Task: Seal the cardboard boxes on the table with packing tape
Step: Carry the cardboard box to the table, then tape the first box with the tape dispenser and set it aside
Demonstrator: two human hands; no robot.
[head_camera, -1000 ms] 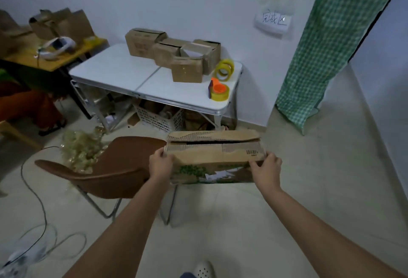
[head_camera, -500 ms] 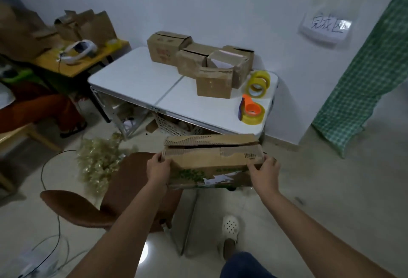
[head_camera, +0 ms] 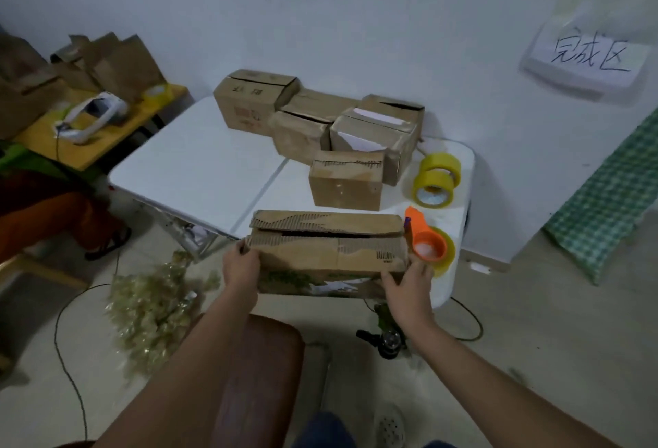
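Cardboard, long and torn on top, the box [head_camera: 327, 252] sits at the white table's [head_camera: 199, 170] near edge beside the orange tape dispenser [head_camera: 427, 244]. Left hand [head_camera: 242, 266] and right hand [head_camera: 406, 284] grip its two ends.

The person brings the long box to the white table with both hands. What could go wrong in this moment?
1. The long box is very near the orange tape dispenser at the table edge; setting it down might push the dispenser off.
2. Its top flaps are torn and gape open, so tape may stick badly.
3. The left hand and right hand hold only the ends, so the box might sag or slip.
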